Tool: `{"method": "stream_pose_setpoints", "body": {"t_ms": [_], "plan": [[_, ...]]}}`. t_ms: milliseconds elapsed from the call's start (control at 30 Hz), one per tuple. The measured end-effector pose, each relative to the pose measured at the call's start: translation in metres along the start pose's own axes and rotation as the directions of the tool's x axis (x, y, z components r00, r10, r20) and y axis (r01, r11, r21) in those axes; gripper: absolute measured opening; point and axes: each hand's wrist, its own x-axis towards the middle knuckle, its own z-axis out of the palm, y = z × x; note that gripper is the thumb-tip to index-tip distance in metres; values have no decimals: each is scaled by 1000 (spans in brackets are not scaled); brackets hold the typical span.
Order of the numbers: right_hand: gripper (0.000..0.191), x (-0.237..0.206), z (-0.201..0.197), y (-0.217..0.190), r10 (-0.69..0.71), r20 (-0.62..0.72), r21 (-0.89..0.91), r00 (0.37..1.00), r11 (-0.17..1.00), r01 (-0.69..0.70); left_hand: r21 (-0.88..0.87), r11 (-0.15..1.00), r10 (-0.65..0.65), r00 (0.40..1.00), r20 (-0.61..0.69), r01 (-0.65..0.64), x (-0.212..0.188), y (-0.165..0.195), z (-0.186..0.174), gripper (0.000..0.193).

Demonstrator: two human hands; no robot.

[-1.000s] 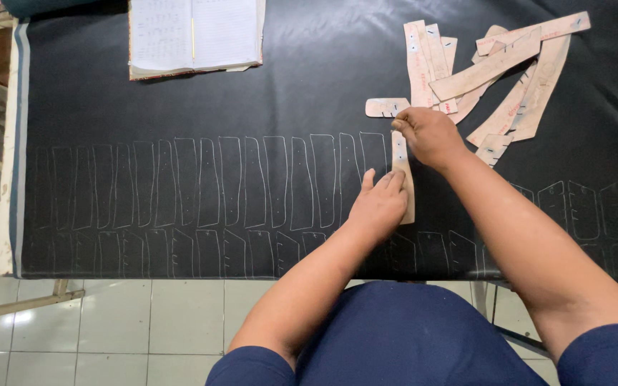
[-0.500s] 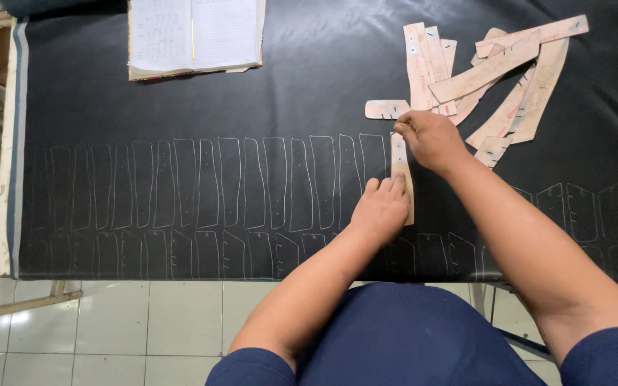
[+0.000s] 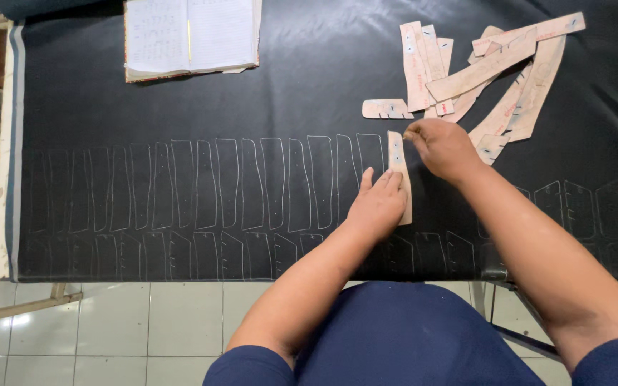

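Near the tabletop's front edge, the card strip [image 3: 399, 171] is still pressed flat by the left hand [image 3: 377, 207]; the right hand [image 3: 441, 146], fingers pinched as before, has barely moved at its top end.

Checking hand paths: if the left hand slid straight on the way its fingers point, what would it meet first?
The left hand points up the cardboard template it presses; beyond that, probably the small cardboard piece on the black sheet, though alignment is uncertain.
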Motion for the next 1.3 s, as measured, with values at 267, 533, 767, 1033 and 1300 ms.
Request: {"method": "stream_pose_setpoints", "body": {"t_ms": [267, 533, 767, 1033, 1300], "plan": [[21, -78, -11, -28, 87, 69, 42, 994, 995, -90, -120, 993, -11, 999, 49, 17, 3, -11, -8, 19], [18, -129, -22, -51, 141, 191, 87, 971, 983, -160, -171, 984, -40, 994, 106, 58, 6, -11, -31, 27], [17, -141, -22, -51, 135, 169, 140, 976, 977, -159, -141, 988, -51, 993, 107, 65, 7, -10, -28, 41], [17, -149, -17, -51, 173, 165, 150, 971, 969, -198, -43, 999, -9, 999, 54, 12, 9, -13, -18, 34], [18, -140, 1, -63, 122, 246, 211, 962, 962, -176, -118, 989, -58, 963, 263, 92, 25, -22, -36, 47]]}}
